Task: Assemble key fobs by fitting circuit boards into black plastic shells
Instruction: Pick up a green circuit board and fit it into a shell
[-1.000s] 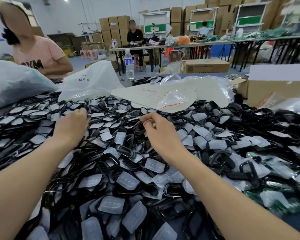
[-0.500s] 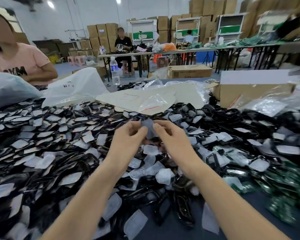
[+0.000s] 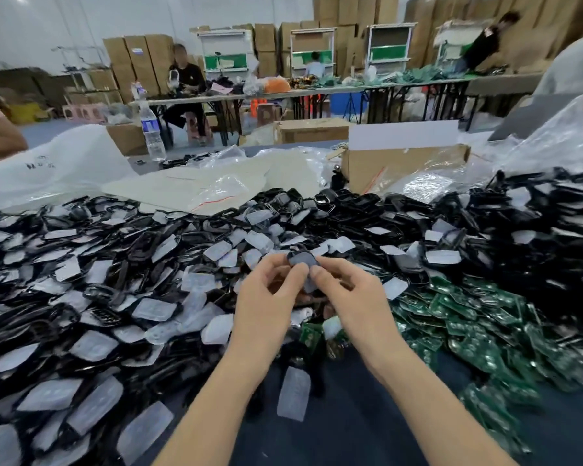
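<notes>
One shell (image 3: 303, 259), upright (rounded end up)

- Showing dark printed marks on the white plastic bag (image 3: 64, 156) at far left, too blurred for reading.
- Carrying faint red handwritten strokes on the cream sheet (image 3: 155, 190), not resolving into characters.
- Wearing a blue label round the water bottle (image 3: 150, 129), lettering too small for making out.
- Bearing a small pale sticker on a stacked carton (image 3: 136, 60), unreadable.
- Yielding no legible text, brand or number anywhere.

Left hand (image 3: 266, 299) and right hand (image 3: 349, 297), earlier apart in the pile (image 3: 115, 264), now together on a black shell (image 3: 303, 258).
</notes>
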`<action>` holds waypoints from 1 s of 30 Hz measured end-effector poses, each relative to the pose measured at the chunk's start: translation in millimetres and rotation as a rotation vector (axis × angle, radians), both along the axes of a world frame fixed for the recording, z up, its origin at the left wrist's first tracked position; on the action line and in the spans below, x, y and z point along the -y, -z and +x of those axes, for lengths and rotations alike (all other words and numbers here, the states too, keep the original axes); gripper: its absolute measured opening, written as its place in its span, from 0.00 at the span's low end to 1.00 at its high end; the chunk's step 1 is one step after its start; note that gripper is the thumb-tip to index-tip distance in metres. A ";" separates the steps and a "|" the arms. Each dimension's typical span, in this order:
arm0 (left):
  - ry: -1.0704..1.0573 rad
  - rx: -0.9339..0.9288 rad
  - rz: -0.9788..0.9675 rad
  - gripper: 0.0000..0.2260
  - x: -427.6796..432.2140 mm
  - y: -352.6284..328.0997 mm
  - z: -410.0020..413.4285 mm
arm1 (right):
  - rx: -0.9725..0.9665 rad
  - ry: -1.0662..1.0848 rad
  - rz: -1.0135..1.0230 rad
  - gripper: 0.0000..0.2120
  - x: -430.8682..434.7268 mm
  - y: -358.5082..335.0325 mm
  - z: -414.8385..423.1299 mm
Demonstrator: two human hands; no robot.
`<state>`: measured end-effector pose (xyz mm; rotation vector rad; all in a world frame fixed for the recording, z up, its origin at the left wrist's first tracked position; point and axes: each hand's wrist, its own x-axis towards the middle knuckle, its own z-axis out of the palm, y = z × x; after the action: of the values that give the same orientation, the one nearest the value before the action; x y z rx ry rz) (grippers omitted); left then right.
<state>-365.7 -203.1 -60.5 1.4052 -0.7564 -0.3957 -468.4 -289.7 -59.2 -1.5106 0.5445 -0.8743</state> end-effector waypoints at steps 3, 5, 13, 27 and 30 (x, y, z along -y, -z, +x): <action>0.013 -0.107 -0.073 0.06 11.0 0.8 -10.8 | 0.073 -0.014 0.121 0.08 3.9 5.0 -5.8; 0.023 -0.228 -0.136 0.04 15.6 2.0 -13.8 | 0.103 -0.036 0.200 0.07 7.0 8.2 -5.5; 0.063 -0.383 -0.269 0.05 19.4 8.0 -18.2 | 0.205 -0.072 0.316 0.08 10.8 14.1 0.4; 0.139 -0.317 -0.209 0.05 18.8 9.9 -22.6 | 0.228 -0.104 0.443 0.09 11.4 13.8 1.3; 0.156 -0.301 -0.210 0.05 17.8 7.6 -24.7 | 0.227 -0.111 0.444 0.08 12.7 14.1 0.7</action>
<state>-390.4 -220.9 -68.1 1.0629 -0.6411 -0.6165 -467.7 -302.4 -73.3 -1.0141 0.4467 -0.7657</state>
